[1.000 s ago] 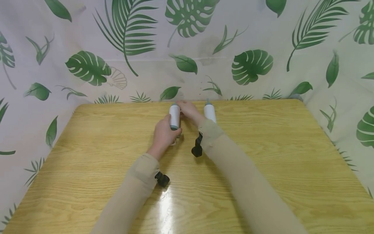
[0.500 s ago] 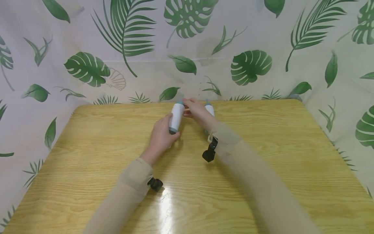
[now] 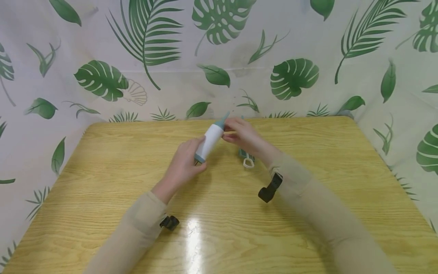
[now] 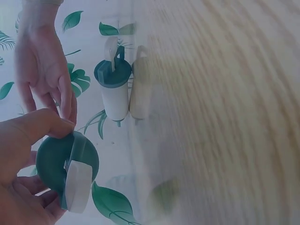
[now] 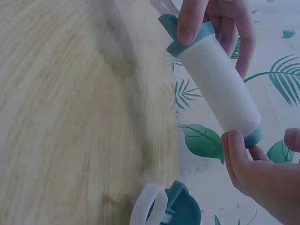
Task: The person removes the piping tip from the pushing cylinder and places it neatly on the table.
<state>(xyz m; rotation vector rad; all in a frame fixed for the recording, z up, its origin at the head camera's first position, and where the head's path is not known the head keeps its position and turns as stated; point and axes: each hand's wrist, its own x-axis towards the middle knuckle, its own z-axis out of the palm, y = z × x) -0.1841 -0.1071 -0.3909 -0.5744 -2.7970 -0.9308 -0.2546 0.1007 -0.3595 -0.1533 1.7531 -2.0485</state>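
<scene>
In the head view my left hand grips a white tube with a teal cap and a tapered teal nozzle. The tube is tilted, nozzle up and to the right. Thumb and fingers go round the cap end, which carries a white pull ring in the left wrist view. My right hand is at the nozzle end. In the right wrist view its fingers touch the teal collar while the thumb stands apart. A second such tube lies behind my right hand, its white ring facing me.
Both tubes are near the far edge of the wooden table. A leaf-print cloth hangs right behind that edge. Small black cameras sit on both wrists.
The held tube has tipped from nearly straight to leaning right, with its nozzle now showing. My right hand has moved right with the nozzle end, and my left wrist has shifted left.
</scene>
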